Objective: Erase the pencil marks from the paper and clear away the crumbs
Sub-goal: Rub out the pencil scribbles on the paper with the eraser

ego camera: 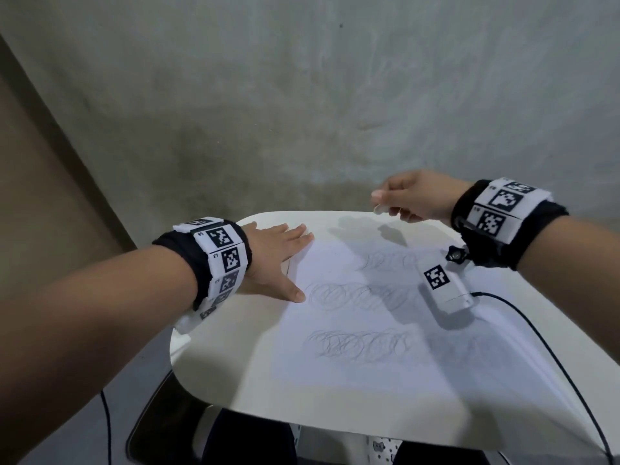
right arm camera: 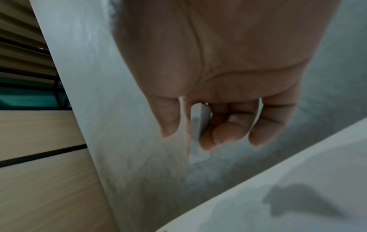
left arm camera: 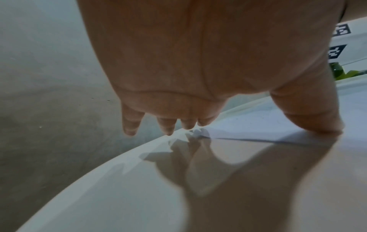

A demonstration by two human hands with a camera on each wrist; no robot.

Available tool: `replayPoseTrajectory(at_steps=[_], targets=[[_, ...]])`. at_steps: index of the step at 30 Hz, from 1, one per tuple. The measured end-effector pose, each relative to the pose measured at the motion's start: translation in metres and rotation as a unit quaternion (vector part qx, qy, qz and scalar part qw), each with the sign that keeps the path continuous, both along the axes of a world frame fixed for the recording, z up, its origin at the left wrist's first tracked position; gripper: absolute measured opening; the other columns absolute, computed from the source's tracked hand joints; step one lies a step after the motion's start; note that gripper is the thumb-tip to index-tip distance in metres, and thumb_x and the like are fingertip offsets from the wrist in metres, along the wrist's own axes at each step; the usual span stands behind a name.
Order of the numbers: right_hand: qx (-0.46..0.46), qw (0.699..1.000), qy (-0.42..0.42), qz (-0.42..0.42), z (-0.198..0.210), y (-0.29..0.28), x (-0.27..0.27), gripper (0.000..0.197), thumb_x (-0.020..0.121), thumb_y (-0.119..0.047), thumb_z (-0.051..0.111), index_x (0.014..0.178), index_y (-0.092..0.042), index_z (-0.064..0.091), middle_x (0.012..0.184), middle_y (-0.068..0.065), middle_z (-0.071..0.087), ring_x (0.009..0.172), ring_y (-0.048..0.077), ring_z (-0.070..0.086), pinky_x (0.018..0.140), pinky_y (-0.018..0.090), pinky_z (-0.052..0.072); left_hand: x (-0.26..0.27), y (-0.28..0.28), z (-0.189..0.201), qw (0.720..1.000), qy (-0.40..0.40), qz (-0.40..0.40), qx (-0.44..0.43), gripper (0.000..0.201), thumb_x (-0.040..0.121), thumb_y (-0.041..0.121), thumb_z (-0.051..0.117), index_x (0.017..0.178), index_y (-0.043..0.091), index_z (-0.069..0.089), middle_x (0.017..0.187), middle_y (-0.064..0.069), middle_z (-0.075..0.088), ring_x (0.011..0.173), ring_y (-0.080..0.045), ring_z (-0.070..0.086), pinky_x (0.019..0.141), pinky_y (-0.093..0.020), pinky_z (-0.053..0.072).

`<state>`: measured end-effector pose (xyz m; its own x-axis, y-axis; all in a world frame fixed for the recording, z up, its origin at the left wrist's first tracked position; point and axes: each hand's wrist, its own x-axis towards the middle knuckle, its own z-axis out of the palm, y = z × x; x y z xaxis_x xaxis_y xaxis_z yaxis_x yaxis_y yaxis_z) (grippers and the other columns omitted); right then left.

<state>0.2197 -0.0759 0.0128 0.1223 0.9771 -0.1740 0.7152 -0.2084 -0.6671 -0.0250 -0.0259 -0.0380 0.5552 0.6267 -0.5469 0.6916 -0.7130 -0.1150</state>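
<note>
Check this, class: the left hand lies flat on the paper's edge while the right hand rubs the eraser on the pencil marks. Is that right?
One part is wrong. The right hand is not rubbing: it holds the eraser in the air above the table's far edge, clear of the pencil marks. The head view shows it. The left hand does lie flat on the paper's edge.

White rounded-corner tabletop (ego camera: 235,380) carries a white paper sheet (ego camera: 352,364) w/ three rows of looping grey pencil scribbles (ego camera: 359,342). Left hand (ego camera: 271,253) lies flat, fingers straight, on sheet's left edge; thumb tip on paper. Right hand (ego camera: 416,196) is raised over table's far edge, pinching a small white eraser (ego camera: 380,209). Both wrists wear black bands w/ black-and-white markers. Black cable (ego camera: 550,357) runs along table's right side.
</note>
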Motion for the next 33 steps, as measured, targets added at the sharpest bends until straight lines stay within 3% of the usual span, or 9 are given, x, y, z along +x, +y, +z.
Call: replayPoseTrajectory(at_steps=[8, 14, 17, 24, 27, 29, 30, 31, 33], targets=[[-0.011, 0.969, -0.233, 0.081, -0.007, 0.003, -0.027, 0.018, 0.085, -0.03, 0.069, 0.076, -0.018, 0.059, 0.064, -0.004, 0.057, 0.072, 0.021, 0.056, 0.056, 0.025, 0.038, 0.011, -0.007, 0.004, 0.999, -0.034, -0.02, -0.005, 0.117, 0.074, 0.087, 0.045, 0.155, 0.027, -0.015, 0.162, 0.013, -0.021, 0.15, -0.009, -0.012, 0.121, -0.048, -0.003], [-0.091, 0.892, -0.406, 0.177, -0.041, 0.021, -0.066, 0.026, 0.088, -0.025, 0.061, 0.11, -0.012, 0.061, 0.102, 0.0, 0.064, 0.082, 0.021, 0.058, 0.073, 0.024, 0.046, 0.027, -0.024, -0.008, 0.999, -0.031, -0.007, -0.01, 0.123, 0.075, 0.084, 0.049, 0.154, 0.02, -0.02, 0.162, 0.005, -0.023, 0.151, -0.015, -0.012, 0.122, -0.05, 0.002], [-0.13, 0.834, -0.46, 0.275, -0.053, 0.029, -0.081, 0.035, 0.08, -0.027, 0.071, 0.111, -0.011, 0.065, 0.103, -0.003, 0.07, 0.076, 0.012, 0.056, 0.049, 0.005, 0.04, 0.029, -0.027, -0.003, 1.0, -0.023, -0.001, -0.005, 0.116, 0.077, 0.081, 0.05, 0.157, 0.021, -0.008, 0.164, 0.004, -0.014, 0.152, -0.019, -0.004, 0.121, -0.05, 0.005], [-0.084, 0.877, -0.427, 0.205, -0.042, 0.024, -0.081, 0.021, 0.09, -0.022, 0.057, 0.107, -0.013, 0.065, 0.098, 0.01, 0.063, 0.079, 0.022, 0.048, 0.07, 0.029, 0.044, 0.027, -0.025, -0.007, 1.0, -0.025, -0.004, -0.001, 0.121, 0.076, 0.084, 0.047, 0.154, 0.019, -0.018, 0.163, 0.004, -0.019, 0.151, -0.018, -0.011, 0.12, -0.054, 0.002], [-0.101, 0.852, -0.471, 0.207, -0.045, 0.031, -0.074, 0.013, 0.087, -0.023, 0.058, 0.087, -0.013, 0.065, 0.084, 0.003, 0.065, 0.073, 0.02, 0.056, 0.056, 0.027, 0.048, 0.026, -0.025, -0.008, 1.0, -0.027, -0.007, -0.005, 0.121, 0.076, 0.085, 0.046, 0.153, 0.02, -0.021, 0.161, 0.006, -0.024, 0.151, -0.016, -0.013, 0.12, -0.054, 0.002], [-0.108, 0.842, -0.482, 0.219, -0.049, 0.033, -0.073, 0.02, 0.088, -0.025, 0.062, 0.107, -0.019, 0.065, 0.111, 0.001, 0.067, 0.085, 0.014, 0.056, 0.039, 0.021, 0.011, 0.025, -0.025, -0.009, 1.0, -0.026, -0.006, -0.006, 0.122, 0.076, 0.085, 0.047, 0.154, 0.021, -0.021, 0.162, 0.006, -0.024, 0.151, -0.016, -0.013, 0.12, -0.054, 0.001], [-0.119, 0.841, -0.469, 0.241, -0.051, 0.033, -0.077, 0.03, 0.091, -0.022, 0.06, 0.121, -0.016, 0.061, 0.121, 0.003, 0.063, 0.092, 0.014, 0.055, 0.1, 0.034, 0.036, 0.026, -0.025, -0.009, 1.0, -0.029, -0.005, -0.005, 0.121, 0.075, 0.085, 0.047, 0.155, 0.022, -0.019, 0.163, 0.005, -0.021, 0.151, -0.017, -0.012, 0.12, -0.055, 0.0], [-0.131, 0.848, -0.447, 0.252, -0.052, 0.032, -0.08, 0.032, 0.094, -0.019, 0.055, 0.124, -0.009, 0.059, 0.119, 0.007, 0.062, 0.092, 0.016, 0.052, 0.065, 0.01, 0.045, 0.026, -0.025, -0.009, 0.999, -0.031, -0.007, -0.005, 0.119, 0.075, 0.084, 0.048, 0.155, 0.023, -0.015, 0.163, 0.005, -0.018, 0.151, -0.018, -0.011, 0.12, -0.055, -0.001], [-0.115, 0.85, -0.454, 0.242, -0.048, 0.03, -0.081, 0.02, 0.095, -0.018, 0.052, 0.101, -0.005, 0.066, 0.094, 0.008, 0.067, 0.075, 0.018, 0.051, 0.057, 0.016, 0.042, 0.027, -0.025, -0.008, 1.0, -0.026, -0.01, -0.006, 0.119, 0.076, 0.084, 0.047, 0.155, 0.021, -0.016, 0.163, 0.005, -0.02, 0.151, -0.018, -0.011, 0.12, -0.056, 0.001]])
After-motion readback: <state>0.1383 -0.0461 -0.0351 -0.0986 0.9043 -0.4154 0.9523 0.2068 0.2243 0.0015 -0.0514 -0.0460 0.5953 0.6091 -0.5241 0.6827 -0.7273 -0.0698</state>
